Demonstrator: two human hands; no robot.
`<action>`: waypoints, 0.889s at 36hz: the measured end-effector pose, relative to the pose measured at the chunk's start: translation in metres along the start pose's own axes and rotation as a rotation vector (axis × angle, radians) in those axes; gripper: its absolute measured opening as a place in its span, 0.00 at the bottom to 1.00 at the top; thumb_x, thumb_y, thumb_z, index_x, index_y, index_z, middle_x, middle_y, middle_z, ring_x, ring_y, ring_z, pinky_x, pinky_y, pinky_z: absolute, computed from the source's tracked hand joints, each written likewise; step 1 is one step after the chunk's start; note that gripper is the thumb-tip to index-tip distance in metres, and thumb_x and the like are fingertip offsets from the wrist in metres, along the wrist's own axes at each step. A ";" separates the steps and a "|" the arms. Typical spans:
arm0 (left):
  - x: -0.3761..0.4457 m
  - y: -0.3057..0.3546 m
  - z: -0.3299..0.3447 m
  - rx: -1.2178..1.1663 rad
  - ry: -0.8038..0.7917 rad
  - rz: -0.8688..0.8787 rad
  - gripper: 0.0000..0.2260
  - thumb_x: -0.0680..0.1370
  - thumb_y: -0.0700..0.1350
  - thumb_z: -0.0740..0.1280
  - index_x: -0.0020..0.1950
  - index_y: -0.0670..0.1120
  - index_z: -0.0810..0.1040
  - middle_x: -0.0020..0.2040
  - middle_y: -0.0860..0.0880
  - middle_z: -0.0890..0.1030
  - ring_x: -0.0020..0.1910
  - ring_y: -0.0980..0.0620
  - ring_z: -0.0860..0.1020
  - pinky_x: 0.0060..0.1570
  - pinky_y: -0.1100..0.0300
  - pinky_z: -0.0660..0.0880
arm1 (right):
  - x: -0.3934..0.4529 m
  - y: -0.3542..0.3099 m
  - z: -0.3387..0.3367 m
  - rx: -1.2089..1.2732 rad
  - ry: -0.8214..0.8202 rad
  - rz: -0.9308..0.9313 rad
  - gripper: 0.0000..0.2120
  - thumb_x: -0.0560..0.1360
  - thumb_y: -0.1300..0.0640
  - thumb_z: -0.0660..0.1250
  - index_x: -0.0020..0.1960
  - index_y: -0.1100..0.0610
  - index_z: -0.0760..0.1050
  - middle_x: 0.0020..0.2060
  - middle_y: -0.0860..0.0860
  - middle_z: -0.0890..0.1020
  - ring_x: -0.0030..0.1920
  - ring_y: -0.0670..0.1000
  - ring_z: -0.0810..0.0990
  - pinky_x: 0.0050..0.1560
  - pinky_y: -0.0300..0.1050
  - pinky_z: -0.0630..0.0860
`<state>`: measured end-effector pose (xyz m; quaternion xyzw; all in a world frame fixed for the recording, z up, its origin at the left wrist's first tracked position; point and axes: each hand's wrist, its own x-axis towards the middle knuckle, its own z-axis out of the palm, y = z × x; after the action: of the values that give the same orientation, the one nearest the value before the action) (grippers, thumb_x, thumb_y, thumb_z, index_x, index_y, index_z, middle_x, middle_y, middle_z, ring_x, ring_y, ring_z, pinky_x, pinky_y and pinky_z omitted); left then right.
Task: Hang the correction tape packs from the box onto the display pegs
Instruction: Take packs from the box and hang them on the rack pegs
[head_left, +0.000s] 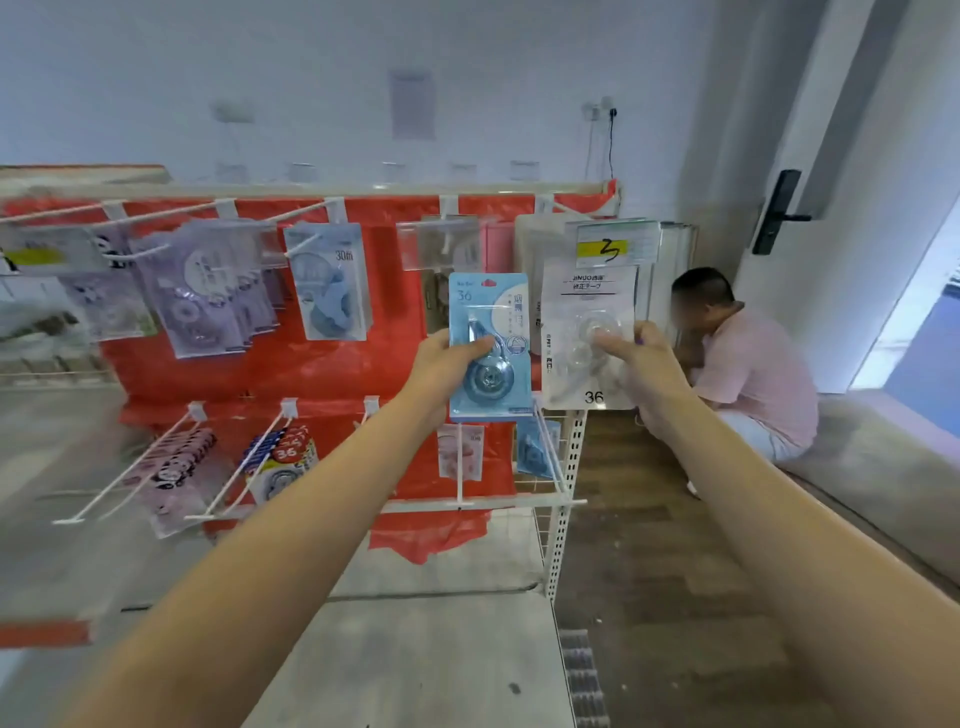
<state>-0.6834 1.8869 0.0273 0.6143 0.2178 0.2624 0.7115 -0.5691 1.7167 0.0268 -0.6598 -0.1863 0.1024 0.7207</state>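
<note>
My left hand (445, 358) grips a light blue correction tape pack (489, 347) marked 36, held upright in front of the red display board (322, 364). My right hand (641, 358) pinches a white pack (587, 306) with a clear tape dispenser, also marked 36, hanging at the rack's right end below a yellow price tag (602, 249). White pegs (306, 213) run along the top rail. Purple packs (202, 291) and a blue 30m pack (330, 283) hang on them. The box is out of view.
Lower pegs (244, 457) carry more packs over a grey shelf (415, 649). A person in a pink shirt (748, 374) crouches on the wooden floor right of the rack. A door with a black handle (779, 213) stands beyond.
</note>
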 end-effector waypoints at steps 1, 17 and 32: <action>0.002 -0.001 0.003 -0.004 0.014 -0.005 0.06 0.76 0.36 0.69 0.52 0.42 0.78 0.49 0.41 0.83 0.43 0.45 0.82 0.47 0.49 0.80 | 0.003 0.001 -0.003 -0.006 -0.008 0.007 0.09 0.76 0.58 0.69 0.53 0.55 0.70 0.46 0.50 0.80 0.47 0.51 0.80 0.41 0.43 0.75; 0.021 -0.008 0.027 -0.040 0.157 0.035 0.05 0.76 0.34 0.68 0.49 0.42 0.77 0.42 0.45 0.82 0.38 0.48 0.81 0.40 0.52 0.81 | 0.019 -0.003 -0.020 -0.038 -0.331 -0.110 0.09 0.71 0.68 0.68 0.47 0.60 0.70 0.44 0.53 0.78 0.42 0.47 0.79 0.43 0.39 0.75; 0.017 -0.007 0.042 -0.054 0.228 0.101 0.06 0.75 0.34 0.68 0.44 0.45 0.77 0.38 0.49 0.83 0.38 0.50 0.82 0.47 0.50 0.80 | 0.030 -0.007 -0.026 -0.056 -0.241 -0.195 0.13 0.77 0.57 0.67 0.58 0.60 0.69 0.46 0.50 0.75 0.41 0.45 0.75 0.38 0.36 0.74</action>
<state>-0.6434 1.8650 0.0271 0.5714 0.2589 0.3720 0.6842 -0.5317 1.7042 0.0357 -0.6413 -0.3374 0.1049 0.6811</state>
